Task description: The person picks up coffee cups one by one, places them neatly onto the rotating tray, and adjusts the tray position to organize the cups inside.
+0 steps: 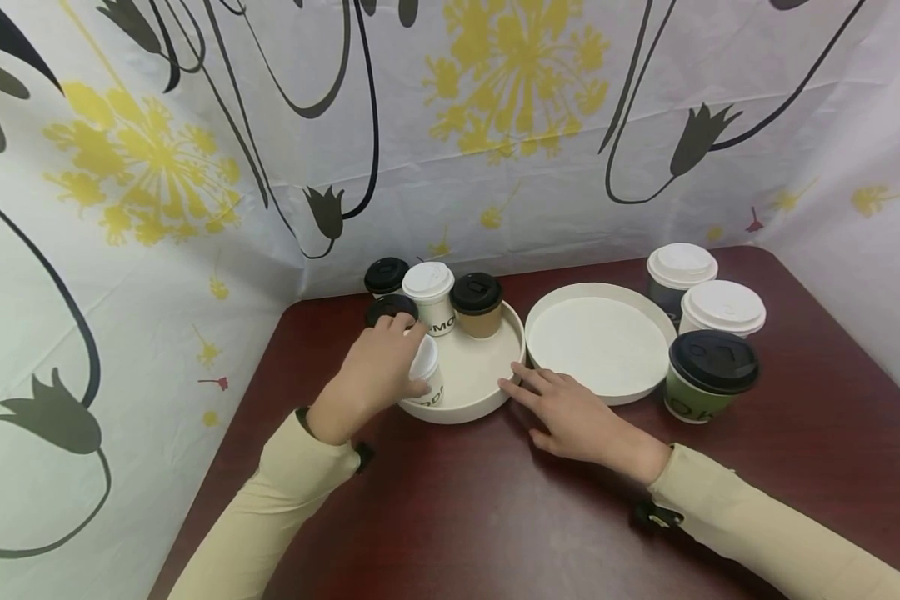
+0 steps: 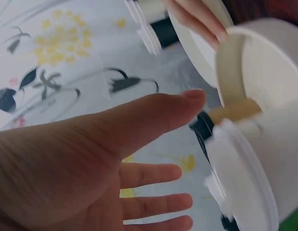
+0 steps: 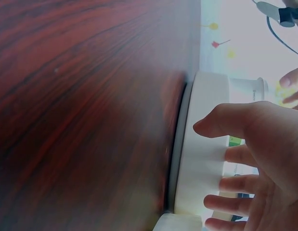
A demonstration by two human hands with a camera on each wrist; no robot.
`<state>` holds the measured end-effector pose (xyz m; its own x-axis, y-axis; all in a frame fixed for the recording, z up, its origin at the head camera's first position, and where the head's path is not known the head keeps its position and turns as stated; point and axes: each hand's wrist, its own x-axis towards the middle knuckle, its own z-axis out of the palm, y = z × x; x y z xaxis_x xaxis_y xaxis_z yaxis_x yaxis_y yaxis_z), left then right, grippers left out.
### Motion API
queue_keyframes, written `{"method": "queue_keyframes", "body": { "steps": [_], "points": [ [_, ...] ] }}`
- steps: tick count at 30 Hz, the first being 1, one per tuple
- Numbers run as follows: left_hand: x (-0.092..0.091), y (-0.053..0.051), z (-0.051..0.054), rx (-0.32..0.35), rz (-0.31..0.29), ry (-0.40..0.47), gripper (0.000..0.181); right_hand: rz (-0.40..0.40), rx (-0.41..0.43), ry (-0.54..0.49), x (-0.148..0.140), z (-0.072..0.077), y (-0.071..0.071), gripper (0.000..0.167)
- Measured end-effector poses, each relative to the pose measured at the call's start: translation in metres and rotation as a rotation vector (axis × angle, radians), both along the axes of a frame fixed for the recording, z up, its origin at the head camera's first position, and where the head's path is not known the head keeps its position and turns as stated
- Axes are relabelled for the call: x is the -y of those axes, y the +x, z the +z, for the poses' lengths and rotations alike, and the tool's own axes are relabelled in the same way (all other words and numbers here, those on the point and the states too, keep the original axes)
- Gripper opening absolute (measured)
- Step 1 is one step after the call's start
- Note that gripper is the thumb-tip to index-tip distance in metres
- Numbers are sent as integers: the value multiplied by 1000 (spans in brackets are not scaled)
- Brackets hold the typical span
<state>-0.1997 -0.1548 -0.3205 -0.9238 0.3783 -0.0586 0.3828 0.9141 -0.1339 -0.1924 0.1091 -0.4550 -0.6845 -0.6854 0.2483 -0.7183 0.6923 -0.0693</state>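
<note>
My left hand (image 1: 375, 367) is over the left side of a round cream tray (image 1: 474, 408). Its thumb and fingers are extended and spread apart beside a white paper cup with a white lid (image 1: 426, 360); in the left wrist view that white lid (image 2: 247, 178) lies just beyond the fingertips, with a gap. Around it on the tray stand a white-lidded cup (image 1: 429, 283) and a brown cup with a black lid (image 1: 478, 304). A black-lidded cup (image 1: 392, 308) is partly hidden behind my left hand. My right hand (image 1: 573, 417) rests straight fingertips against the tray's near right rim.
A second round tray (image 1: 600, 342) sits right of the first, nothing on it. Along its right side stand a green cup with black lid (image 1: 708, 375) and two white-lidded cups (image 1: 722, 307). Another black-lidded cup (image 1: 386, 275) is at the back left. Patterned fabric (image 1: 525, 200) borders the table.
</note>
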Motion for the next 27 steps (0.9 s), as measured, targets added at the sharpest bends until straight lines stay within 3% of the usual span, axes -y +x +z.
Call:
{"method": "queue_keyframes", "body": {
  "steps": [5,9,12,17,23,27],
  "points": [
    [-15,21,-1,-49,-148,31,79,2,-20,13,1,0,1,78],
    [-28,35,-7,-38,-251,21,76,0,-32,13,2,0,2,78],
    [-36,43,-15,-16,-296,-17,75,0,-36,16,3,0,3,78],
    [-48,51,-35,6,-310,-91,74,-1,-40,22,4,0,5,78],
    [-56,56,-60,-6,-279,-152,75,4,-64,17,5,1,6,78],
    [-59,58,-70,-3,-260,-185,71,8,-72,18,5,1,7,80]
  ]
}}
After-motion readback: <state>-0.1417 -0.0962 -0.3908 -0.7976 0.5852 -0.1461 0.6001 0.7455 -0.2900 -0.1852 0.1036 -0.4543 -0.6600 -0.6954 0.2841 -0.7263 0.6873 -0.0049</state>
